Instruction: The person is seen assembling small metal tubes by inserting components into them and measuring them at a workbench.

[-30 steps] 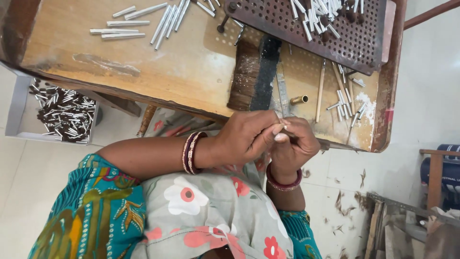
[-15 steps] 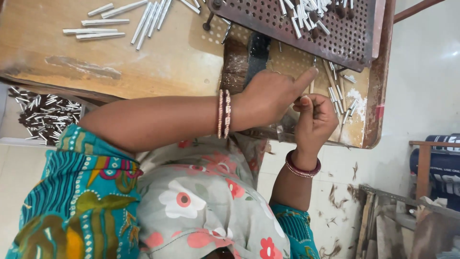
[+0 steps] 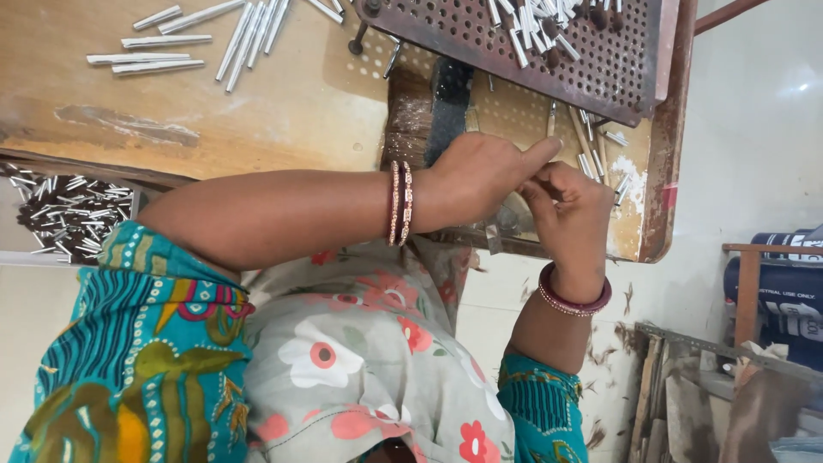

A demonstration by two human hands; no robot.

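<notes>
My left hand [image 3: 480, 171] reaches in from the left with bangles on its wrist. It lies over the near edge of the wooden table [image 3: 283, 111], its forefinger stretched out to touch my right hand [image 3: 570, 214]. My right hand comes up from below with its fingers curled, and its fingertips meet those of the left. Whatever lies between the fingertips is hidden. Just beyond my left hand stands a dark brush-like block [image 3: 437, 107]. Loose short metal pins [image 3: 591, 150] lie on the table beside my right hand.
A dark perforated metal plate [image 3: 566, 73] carrying several short pins sits at the far right of the table. Long silver rods [image 3: 206, 39] lie at the far left. A tray of small metal pieces [image 3: 69, 214] stands below the table on the left. Wooden scraps [image 3: 711, 386] lie at the lower right.
Both hands have moved up from in front of my body to the table's near edge and stayed together. The view has shifted closer to the table.
</notes>
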